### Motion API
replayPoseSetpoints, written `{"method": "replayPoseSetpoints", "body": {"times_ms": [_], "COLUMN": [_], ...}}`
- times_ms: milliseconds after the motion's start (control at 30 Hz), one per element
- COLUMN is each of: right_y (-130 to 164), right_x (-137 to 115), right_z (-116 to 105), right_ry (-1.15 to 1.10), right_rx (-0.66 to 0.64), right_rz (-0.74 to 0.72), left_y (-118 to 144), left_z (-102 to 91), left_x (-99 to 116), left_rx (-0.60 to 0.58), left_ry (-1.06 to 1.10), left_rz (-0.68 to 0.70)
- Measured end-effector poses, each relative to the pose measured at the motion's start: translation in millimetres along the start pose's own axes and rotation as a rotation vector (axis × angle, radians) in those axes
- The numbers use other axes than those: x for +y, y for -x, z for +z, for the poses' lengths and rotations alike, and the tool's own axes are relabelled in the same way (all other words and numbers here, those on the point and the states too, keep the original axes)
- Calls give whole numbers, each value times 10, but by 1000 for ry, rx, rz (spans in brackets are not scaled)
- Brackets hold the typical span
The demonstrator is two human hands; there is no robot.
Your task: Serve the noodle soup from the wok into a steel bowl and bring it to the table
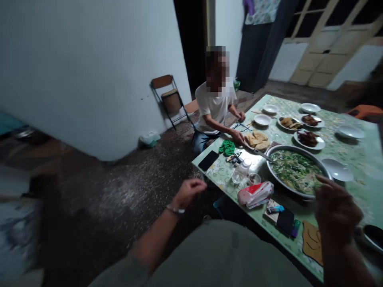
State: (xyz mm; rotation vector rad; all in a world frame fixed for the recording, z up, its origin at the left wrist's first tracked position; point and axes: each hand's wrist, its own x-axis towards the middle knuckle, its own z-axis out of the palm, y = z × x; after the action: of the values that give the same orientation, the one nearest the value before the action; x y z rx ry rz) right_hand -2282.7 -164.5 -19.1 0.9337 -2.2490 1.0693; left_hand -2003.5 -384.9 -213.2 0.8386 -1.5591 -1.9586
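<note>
My left hand [191,192] hovers off the table's near left corner, its fingers curled together with nothing seen in them. A metal bracelet circles that wrist. On the right, my right hand [338,207] is raised over the table, slightly blurred, its index finger stretched out and no object visible in it. Behind that finger sits a large metal basin [271,173] of soup with green leaves. A ladle [263,155] leans over the basin's left rim. Below it lie a red and white plastic packet [255,194], a dark phone [285,220] and a blue lighter [275,209].
A person [217,103] in a white shirt sits across the corner, one hand at a plate of flatbread [257,140]. Plates of meat [309,138], a clear jar [239,173], another phone [208,160] and a green cloth [226,147] are on the table. A folding chair [172,99] stands by the wall.
</note>
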Motion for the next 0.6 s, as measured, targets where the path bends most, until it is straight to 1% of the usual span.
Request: {"method": "replayPoseSetpoints", "body": {"times_ms": [33,67,100,133,167,233,300,367,467,533,567,600], "right_y": [11,24,36,41,34,-24,-128,-241,-351,-361,-346,-320], "right_x": [-221,-432,-618,-769,-879,-994,-1034,-1077,-1188,-1273,-1323,-1385], "right_z": [73,168,282,406,531,742,853,857,762,721,732,772], "right_ry": [-199,-354,-475,-560,-635,-717,-754,-754,-707,-687,-699,-730], "right_rx": [-116,-309,-497,-651,-744,-675,-642,-693,-765,-780,-785,-788], "right_rz": [9,45,65,83,120,159,121,50,-41,-84,-99,-109], "left_y": [-18,-55,-107,-167,-224,-312,-352,-355,-327,-319,-325,-339], "left_z": [47,129,240,368,497,702,791,798,806,806,765,668], "left_x": [280,543,777,977,1140,1365,1489,1555,1609,1623,1625,1628], "left_rx": [36,17,-63,-138,-198,-324,-411,-480,-563,-574,-553,-508], "left_ry": [161,285,365,419,445,426,348,234,13,-129,-191,-246], "left_rz": [48,66,59,66,79,76,63,56,61,84,102,116]}}
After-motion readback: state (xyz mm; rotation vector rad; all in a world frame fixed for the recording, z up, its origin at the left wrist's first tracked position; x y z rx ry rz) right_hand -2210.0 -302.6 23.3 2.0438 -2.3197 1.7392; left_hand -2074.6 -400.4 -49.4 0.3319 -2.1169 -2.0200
